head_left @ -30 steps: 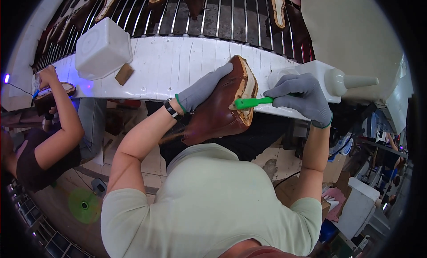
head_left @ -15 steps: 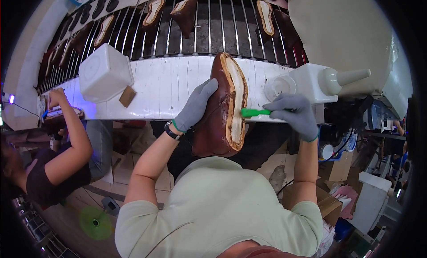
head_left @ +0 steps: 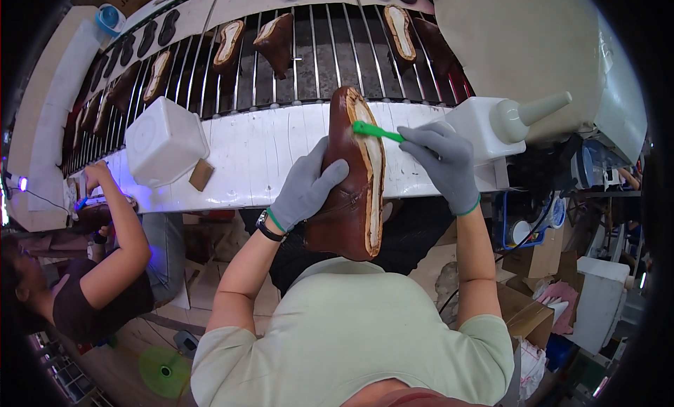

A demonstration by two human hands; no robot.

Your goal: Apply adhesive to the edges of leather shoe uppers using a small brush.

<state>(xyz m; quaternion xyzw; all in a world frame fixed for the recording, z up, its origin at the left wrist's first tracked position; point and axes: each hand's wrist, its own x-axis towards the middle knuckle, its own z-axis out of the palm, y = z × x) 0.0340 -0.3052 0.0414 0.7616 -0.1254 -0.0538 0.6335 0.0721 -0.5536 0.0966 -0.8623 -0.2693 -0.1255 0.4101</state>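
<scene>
A dark brown leather boot upper (head_left: 342,196) is held sole side up, its pale bottom rimmed by a tan edge. Wrapped round its left side is my left hand (head_left: 307,188), in a grey glove with the thumb on the leather. My right hand (head_left: 445,158), gloved the same way, grips a green brush (head_left: 378,131) by its handle. The head of the brush touches the toe part of the boot near the left edge of the sole.
Beyond the white ledge (head_left: 242,158) runs a rack of metal rollers (head_left: 316,45) carrying several more boot uppers. A white square container (head_left: 166,142) stands at left, a white nozzled bottle (head_left: 484,130) at right. Another person (head_left: 105,267) works on the left.
My right hand and the brush have moved up along the boot, from the middle of the sole to the toe part. The boot is turned slightly and sits a little nearer me.
</scene>
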